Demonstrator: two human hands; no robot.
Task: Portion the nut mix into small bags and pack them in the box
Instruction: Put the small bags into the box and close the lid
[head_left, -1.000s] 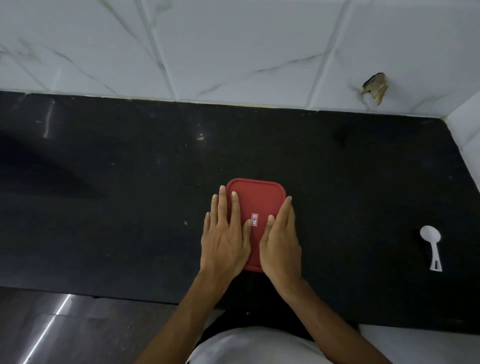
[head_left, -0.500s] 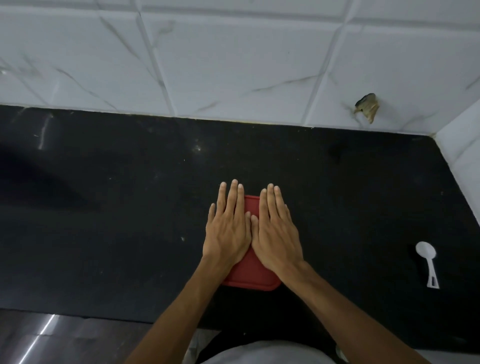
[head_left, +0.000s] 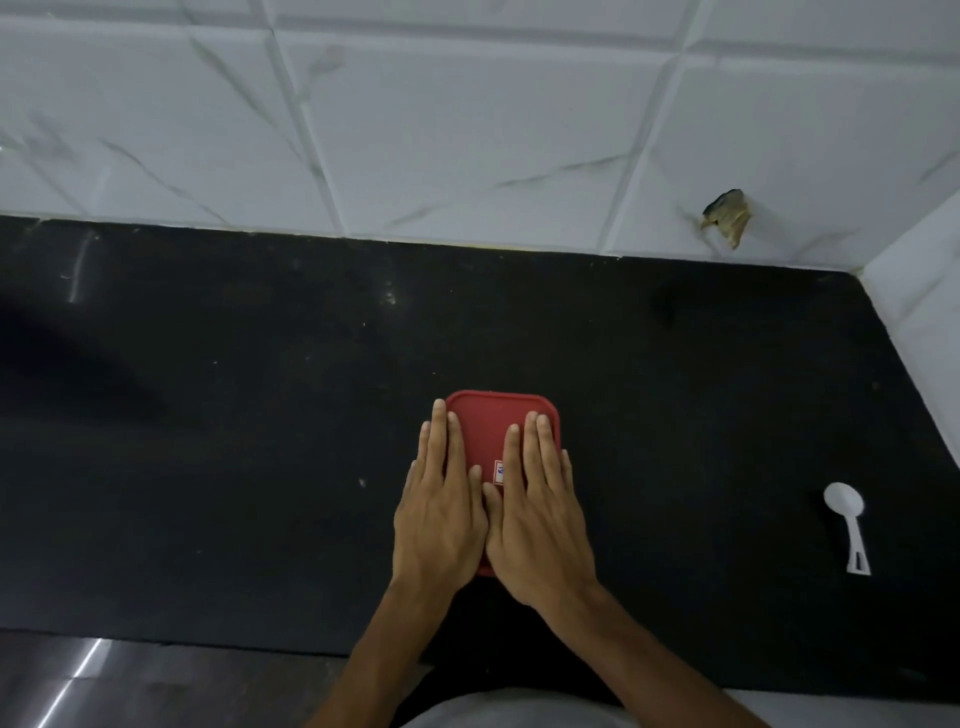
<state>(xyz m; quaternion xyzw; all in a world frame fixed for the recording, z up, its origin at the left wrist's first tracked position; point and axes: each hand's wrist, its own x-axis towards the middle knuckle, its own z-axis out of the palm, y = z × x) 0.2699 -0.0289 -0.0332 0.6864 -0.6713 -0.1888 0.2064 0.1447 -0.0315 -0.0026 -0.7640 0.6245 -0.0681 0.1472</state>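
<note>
Head view: a red box sits on the black counter, near the front edge and about midway across. It is seen from straight above, so only its flat, round-cornered top shows. Both hands lie flat on that top, side by side, thumbs touching in the middle. The left hand covers the left half, its fingers straight and close together, the tips near the far left corner; it grips nothing. The right hand covers the right half the same way, fingers straight and held together, palm down, with nothing in its grasp. Between the two hands a small sticker shows on the red top; its print is too small to read. A white spoon lies on the counter well apart to the right, bowl pointing away from the person. Behind the counter stands a white tiled wall, with what looks like a broken patch low on the right.
</note>
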